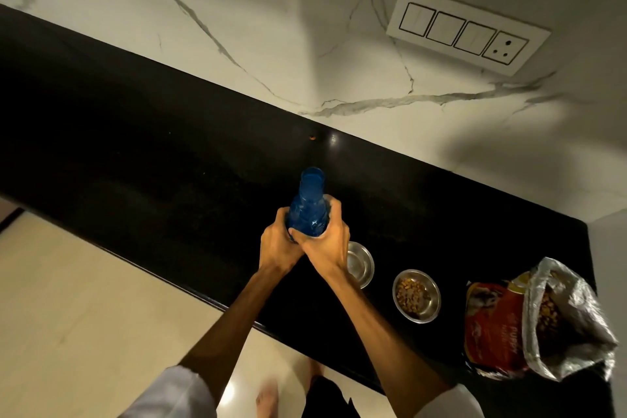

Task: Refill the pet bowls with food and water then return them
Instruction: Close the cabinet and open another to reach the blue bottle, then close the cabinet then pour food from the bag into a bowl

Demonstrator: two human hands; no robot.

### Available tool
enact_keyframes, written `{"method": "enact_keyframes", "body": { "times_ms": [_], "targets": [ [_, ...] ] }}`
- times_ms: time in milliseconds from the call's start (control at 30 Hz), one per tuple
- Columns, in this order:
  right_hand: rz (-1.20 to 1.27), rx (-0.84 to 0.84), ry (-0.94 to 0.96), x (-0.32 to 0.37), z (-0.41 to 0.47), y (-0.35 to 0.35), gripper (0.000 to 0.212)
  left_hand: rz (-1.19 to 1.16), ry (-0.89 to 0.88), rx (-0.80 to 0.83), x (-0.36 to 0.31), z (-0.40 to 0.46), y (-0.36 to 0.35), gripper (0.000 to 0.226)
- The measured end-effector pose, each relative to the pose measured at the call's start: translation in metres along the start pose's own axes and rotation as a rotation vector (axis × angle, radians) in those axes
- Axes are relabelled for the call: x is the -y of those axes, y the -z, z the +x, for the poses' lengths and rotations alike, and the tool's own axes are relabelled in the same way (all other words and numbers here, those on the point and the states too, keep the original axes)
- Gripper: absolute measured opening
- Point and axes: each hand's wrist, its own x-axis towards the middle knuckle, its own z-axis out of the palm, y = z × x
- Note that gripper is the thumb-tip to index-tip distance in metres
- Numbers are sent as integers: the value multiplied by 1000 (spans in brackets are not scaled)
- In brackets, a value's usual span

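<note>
Head view, both hands [305, 241] grip bottle [307, 210], rt arm [359, 302] hides bowl [360, 263]

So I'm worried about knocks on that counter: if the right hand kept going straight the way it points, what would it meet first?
The right hand points up the frame, wrapped round the blue bottle. Beyond lies bare black counter, then probably the marble wall; depth is unclear.

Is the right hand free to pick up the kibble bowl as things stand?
Probably not yet: the right hand and left hand both grip the blue bottle. The kibble bowl itself sits uncovered nearby.
</note>
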Motion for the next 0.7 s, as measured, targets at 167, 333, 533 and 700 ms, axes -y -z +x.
{"method": "enact_keyframes", "body": {
  "times_ms": [167, 333, 533, 700],
  "targets": [
    [-33, 16, 9, 4, -2, 1, 93, -26, 6, 34, -1, -3, 1, 75],
    [-86, 2, 53, 7, -8, 6, 91, -31, 21, 29, 4, -10, 7, 71],
    [-89, -102, 108, 17, -27, 14, 87, -60, 52, -32, 11, -19, 29, 77],
    [-46, -209, 149, 36, -45, 23, 83, -106, 23, -75, 6, -30, 52, 71]
  ]
}}
